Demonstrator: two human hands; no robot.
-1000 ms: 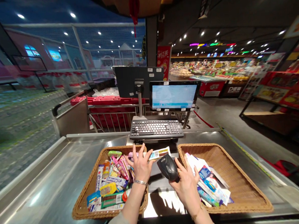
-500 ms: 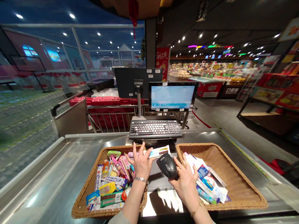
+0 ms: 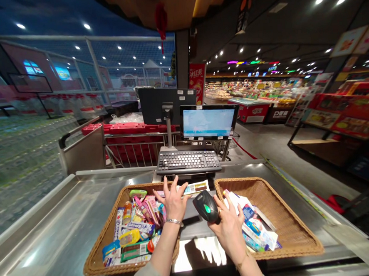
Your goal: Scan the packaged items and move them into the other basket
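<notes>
Left hand (image 3: 173, 205) open with fingers spread beside a flat barcoded packet (image 3: 195, 188), right hand (image 3: 229, 231) gripping a black handheld barcode scanner (image 3: 206, 206) between two woven wicker baskets (image 3: 288, 248) on a brushed stainless-steel checkout counter (image 3: 51, 212), brightly lit supermarket aisles (image 3: 263, 89) beyond

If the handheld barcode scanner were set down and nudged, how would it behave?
The handheld barcode scanner looks like stiff, hard plastic, and probably fairly light, since the right hand wraps around it easily. Its rounded dark shell would likely rock or roll, and on the smooth steel counter it might slide.
</notes>
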